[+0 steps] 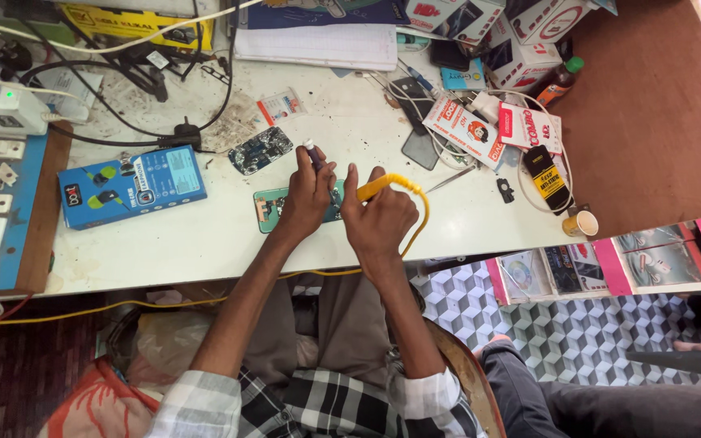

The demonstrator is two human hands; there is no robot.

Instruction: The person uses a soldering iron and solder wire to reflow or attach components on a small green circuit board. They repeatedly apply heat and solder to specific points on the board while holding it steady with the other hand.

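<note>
Blue box [133, 186] left, bare circuit board [260, 150] mid, paper cup [581, 224] right edge of bench.

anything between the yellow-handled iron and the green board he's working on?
Nothing visible. The right hand grips the yellow-handled iron right beside the green board, and the left hand already rests on the board with a small tool. The tip itself is hidden behind the hands.

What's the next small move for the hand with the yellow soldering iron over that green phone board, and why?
Probably lower the yellow soldering iron in the right hand a touch toward the green phone board. The left hand rests on that board and holds a small dark tool, so the piece looks steadied. The iron's tip is hidden between the hands, so I cannot tell whether it touches the board.
</note>
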